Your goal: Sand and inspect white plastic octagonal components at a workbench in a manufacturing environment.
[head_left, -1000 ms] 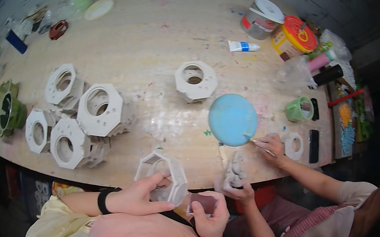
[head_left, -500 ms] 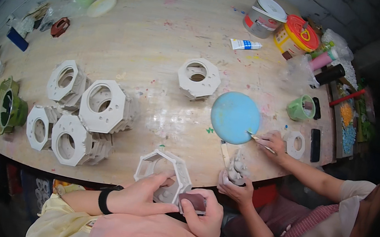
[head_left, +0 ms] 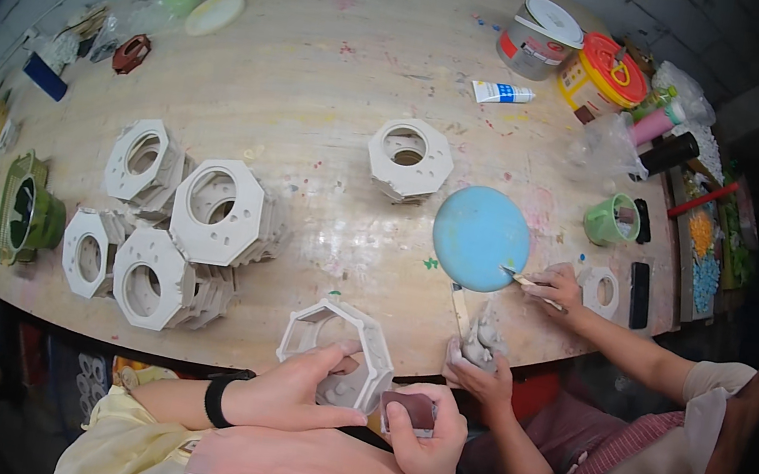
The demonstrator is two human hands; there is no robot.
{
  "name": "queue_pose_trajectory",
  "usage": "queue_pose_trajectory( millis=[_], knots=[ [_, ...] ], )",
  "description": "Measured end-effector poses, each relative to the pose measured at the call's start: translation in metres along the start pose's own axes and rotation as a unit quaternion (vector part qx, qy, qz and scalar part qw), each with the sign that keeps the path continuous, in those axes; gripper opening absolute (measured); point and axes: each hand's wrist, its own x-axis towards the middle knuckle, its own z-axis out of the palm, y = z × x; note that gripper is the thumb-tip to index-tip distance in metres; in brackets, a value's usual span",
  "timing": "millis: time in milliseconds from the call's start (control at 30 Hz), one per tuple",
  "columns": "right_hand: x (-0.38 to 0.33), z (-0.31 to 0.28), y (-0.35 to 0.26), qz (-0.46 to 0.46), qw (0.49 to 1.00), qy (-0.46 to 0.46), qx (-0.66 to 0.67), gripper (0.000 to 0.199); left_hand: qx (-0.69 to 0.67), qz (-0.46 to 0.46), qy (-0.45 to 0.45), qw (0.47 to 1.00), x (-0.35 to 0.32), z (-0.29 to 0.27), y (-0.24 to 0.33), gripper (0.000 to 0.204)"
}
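**White octagonal frame held at the near table edge**

The long pale wooden table (head_left: pixel 330 56) carries everything. At its near edge, the white octagonal hollow frame (head_left: pixel 337 351) is gripped by the left hand (head_left: pixel 296 395). A small brown block (head_left: pixel 411 411) is pinched in the right hand (head_left: pixel 424 443).
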Motion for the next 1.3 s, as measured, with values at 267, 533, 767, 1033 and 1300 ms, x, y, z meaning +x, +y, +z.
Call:
queue_pose_trajectory(
  millis=[267,533,767,1033,1300],
  knots=[
    [0.001,0.001,0.003,-0.081,0.991,-0.067,-0.079,0.015,0.038,0.013,0.004,0.999,0.0,0.001,-0.007,0.079],
    [0.005,-0.005,-0.005,-0.07,0.995,-0.014,-0.069,0.016,-0.038,-0.014,-0.066,0.997,-0.002,0.0,-0.002,0.072],
    [0.001,0.0,-0.003,-0.142,0.985,-0.093,-0.044,0.015,-0.107,0.005,-0.102,0.989,-0.001,0.0,-0.011,0.059],
    [0.006,-0.002,-0.009,-0.218,0.964,-0.11,-0.103,0.014,-0.159,-0.016,-0.142,0.977,0.0,-0.002,-0.009,0.05],
    [0.001,-0.012,-0.017,-0.132,0.987,-0.068,-0.058,0.013,-0.223,-0.017,-0.169,0.96,0.001,-0.002,-0.008,0.046]
  ],
)
